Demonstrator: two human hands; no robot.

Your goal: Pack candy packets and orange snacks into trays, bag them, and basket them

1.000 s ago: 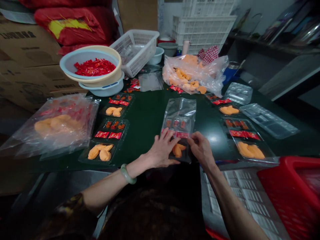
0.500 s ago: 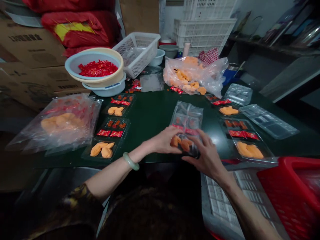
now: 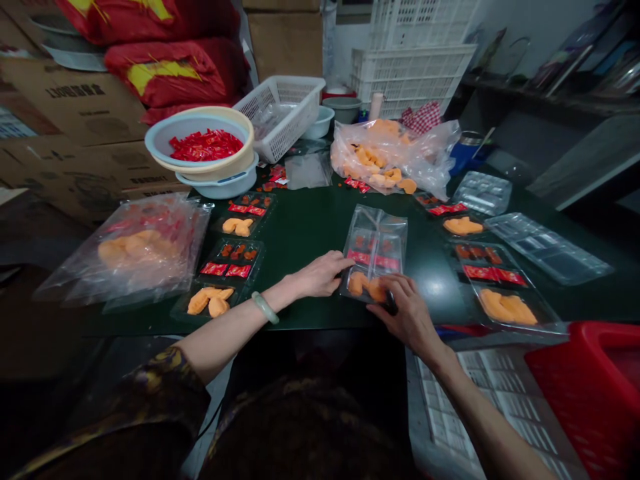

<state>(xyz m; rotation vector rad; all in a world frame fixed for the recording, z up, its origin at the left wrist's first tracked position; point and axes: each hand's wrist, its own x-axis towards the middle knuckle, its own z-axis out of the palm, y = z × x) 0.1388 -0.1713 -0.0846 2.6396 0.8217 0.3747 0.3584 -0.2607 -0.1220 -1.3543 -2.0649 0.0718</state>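
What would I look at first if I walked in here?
The bright red sachets in a blue bowl catch the eye first, at the back left of the dark green table. Up close, the left hand and right hand are at a clear plastic tray of orange pieces. A red plastic crate sits bottom right.

Our left hand [image 3: 320, 275], a pale green bangle [image 3: 265, 308] on its wrist, lies flat on the dark green table [image 3: 300, 230], its fingertips [image 3: 345, 261] at the edge of a clear plastic bag [image 3: 375, 233] holding a tray with red sachets [image 3: 373, 259] and orange pieces [image 3: 358, 283]. Our right hand [image 3: 407, 313] curls over the bag's near end, a small dark object [image 3: 391, 303] at its fingers. More filled trays [image 3: 505, 287] lie on either side, and a bowl of red sachets [image 3: 200, 137] stands beyond.
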